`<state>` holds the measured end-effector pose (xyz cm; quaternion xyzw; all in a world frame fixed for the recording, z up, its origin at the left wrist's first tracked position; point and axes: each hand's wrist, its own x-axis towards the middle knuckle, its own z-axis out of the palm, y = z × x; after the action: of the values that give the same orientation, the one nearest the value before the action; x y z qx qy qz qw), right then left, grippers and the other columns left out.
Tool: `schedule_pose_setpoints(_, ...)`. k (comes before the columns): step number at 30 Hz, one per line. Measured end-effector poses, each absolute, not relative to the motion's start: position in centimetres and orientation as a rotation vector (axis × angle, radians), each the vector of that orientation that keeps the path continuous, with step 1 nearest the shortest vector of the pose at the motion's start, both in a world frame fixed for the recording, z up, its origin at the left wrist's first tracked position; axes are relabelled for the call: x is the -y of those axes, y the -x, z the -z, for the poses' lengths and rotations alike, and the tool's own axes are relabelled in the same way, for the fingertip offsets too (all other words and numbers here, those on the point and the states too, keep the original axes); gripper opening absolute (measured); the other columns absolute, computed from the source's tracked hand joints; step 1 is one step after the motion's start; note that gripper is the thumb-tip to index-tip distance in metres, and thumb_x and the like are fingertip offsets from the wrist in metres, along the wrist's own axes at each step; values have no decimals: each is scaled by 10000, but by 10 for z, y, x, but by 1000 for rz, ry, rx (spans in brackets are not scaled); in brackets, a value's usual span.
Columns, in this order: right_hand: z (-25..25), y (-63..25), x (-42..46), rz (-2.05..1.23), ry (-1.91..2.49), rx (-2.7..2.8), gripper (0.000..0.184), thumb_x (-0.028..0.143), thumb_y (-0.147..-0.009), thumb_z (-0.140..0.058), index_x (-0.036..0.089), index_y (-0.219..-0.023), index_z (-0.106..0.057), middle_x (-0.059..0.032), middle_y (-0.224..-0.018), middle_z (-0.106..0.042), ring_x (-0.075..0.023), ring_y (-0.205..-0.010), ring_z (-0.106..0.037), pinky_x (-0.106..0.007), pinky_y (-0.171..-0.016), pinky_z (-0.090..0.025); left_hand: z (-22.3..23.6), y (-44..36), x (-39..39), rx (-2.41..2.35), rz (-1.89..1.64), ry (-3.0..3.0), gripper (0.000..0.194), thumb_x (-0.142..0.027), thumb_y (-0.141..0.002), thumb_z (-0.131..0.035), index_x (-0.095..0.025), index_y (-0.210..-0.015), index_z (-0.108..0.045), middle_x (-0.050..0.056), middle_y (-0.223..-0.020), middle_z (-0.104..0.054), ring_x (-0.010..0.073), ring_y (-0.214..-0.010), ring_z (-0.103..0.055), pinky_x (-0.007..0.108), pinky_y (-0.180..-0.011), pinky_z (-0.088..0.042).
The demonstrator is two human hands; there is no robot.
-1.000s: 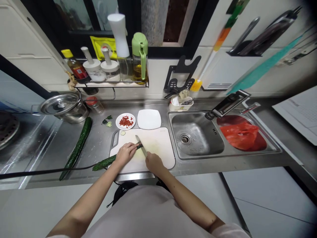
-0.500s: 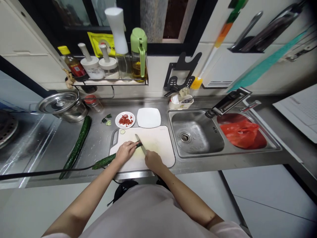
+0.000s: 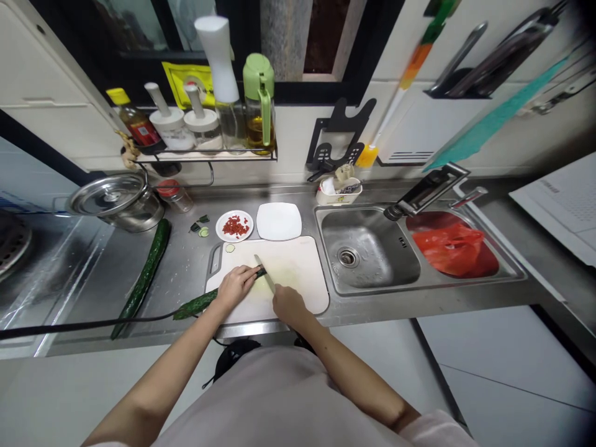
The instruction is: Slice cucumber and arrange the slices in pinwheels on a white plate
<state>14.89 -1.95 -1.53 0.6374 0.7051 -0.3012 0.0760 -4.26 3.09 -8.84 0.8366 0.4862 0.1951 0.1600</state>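
A white cutting board (image 3: 298,267) lies on the steel counter in front of me. Across its left side rests a long green cucumber (image 3: 195,304), its tail reaching off the board to the left. My left hand (image 3: 236,285) presses down on the cucumber close to its cut end. My right hand (image 3: 288,304) grips the handle of a knife (image 3: 263,273), whose blade stands across the cucumber just beyond my left fingers. One cucumber slice (image 3: 230,248) sits at the board's far left corner.
A second whole cucumber (image 3: 144,273) lies left on the counter. Behind the board stand a small plate of chopped red chili (image 3: 234,226), a white square plate (image 3: 279,221) and cucumber scraps (image 3: 201,228). A pot (image 3: 115,200) is far left, the sink (image 3: 367,254) right.
The hands, knife and cucumber stay almost where they were; the view has shifted slightly.
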Motion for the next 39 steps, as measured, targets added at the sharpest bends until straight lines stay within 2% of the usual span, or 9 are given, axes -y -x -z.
schedule_pose_setpoints(18, 21, -133, 0, 912, -1948, -2104, 315, 123, -894, -379, 110, -1137, -581, -151, -1015, -678, -232, -991, -644, -310, -819, -485, 88, 43, -31, -1412, -520, -2395, 350, -324, -947, -433, -262, -1229, -631, 48, -1011, -668, 174, -935, -598, 296, -831, -481)
schedule_pose_setpoints(39, 23, -136, 9, 867, -1936, -2058, 279, 111, -878, -410, 116, -1092, -588, -160, -998, -677, -240, -987, -652, -327, -812, -480, 87, 39, -31, -1424, -580, -2362, 338, -315, -938, -441, -284, -1199, -654, 47, -963, -676, 170, -909, -612, 280, -808, -485)
